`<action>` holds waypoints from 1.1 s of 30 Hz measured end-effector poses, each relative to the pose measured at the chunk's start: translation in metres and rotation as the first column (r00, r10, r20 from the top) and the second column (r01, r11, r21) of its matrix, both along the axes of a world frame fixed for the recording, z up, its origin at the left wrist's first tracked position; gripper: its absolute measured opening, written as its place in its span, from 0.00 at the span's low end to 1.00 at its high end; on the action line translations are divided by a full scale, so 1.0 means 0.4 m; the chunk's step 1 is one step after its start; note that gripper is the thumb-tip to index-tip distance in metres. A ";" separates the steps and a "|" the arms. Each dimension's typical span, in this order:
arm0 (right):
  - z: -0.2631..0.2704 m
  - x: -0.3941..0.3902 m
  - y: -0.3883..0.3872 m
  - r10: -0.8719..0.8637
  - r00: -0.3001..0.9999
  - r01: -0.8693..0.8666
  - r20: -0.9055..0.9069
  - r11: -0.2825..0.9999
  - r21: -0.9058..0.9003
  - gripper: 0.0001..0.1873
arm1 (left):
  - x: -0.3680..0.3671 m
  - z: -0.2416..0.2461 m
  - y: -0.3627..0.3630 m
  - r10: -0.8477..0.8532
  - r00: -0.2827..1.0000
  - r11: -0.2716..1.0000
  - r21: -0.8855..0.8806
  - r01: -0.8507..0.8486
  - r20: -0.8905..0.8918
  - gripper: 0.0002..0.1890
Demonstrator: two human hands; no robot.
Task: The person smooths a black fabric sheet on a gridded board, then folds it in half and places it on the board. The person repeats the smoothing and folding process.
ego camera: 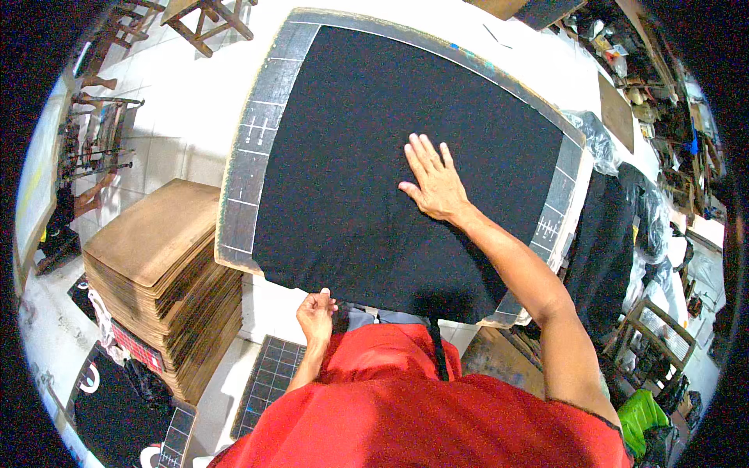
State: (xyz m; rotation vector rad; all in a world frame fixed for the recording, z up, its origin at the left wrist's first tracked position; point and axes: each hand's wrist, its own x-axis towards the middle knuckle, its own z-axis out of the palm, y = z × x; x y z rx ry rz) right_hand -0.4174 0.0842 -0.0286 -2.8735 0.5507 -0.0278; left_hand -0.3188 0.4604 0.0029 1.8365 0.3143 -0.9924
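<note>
A sheet of black fabric (374,117) lies spread over a flat board (240,175), whose dark border bears white ruled lines and marks. My right hand (436,181) rests palm down near the fabric's middle, fingers extended and a little apart. At the near left edge, my left hand (316,313) pinches the fabric's hem between thumb and fingers. The cloth looks mostly smooth, with faint creases towards the near side. Its near edge hangs slightly past the board, close to my waist.
On my left stands a tall stack of brown boards (158,234). Beyond its near side lies a black printed panel (117,403), and a gridded board (269,374) leans low beside me. Dark cloth (603,228) and clear plastic wrap (652,222) are at the right. A wooden stool (205,17) stands far left.
</note>
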 end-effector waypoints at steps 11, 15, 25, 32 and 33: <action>0.166 -0.010 0.372 0.649 0.758 -0.589 0.066 0.637 0.498 0.40 | 0.069 0.006 0.024 0.156 0.976 0.967 0.175 -0.183 0.153 0.20; 0.130 0.151 0.130 -0.145 0.971 0.133 0.192 0.988 0.074 0.41 | 0.150 -0.021 0.049 0.227 0.909 0.962 0.066 -0.265 0.350 0.24; 0.199 0.097 0.383 0.690 0.693 -0.477 -0.210 0.657 0.584 0.40 | 0.184 -0.031 0.041 0.221 0.915 0.973 -0.011 -0.231 0.338 0.12; 0.010 0.233 0.127 -0.053 0.990 0.079 0.129 0.977 -0.201 0.43 | 0.174 -0.024 0.035 0.290 0.899 0.957 -0.082 -0.279 0.328 0.13; 0.017 0.206 0.197 0.043 0.996 -0.037 0.074 0.997 -0.074 0.43 | 0.172 -0.025 0.035 0.321 0.894 0.947 -0.102 -0.304 0.312 0.13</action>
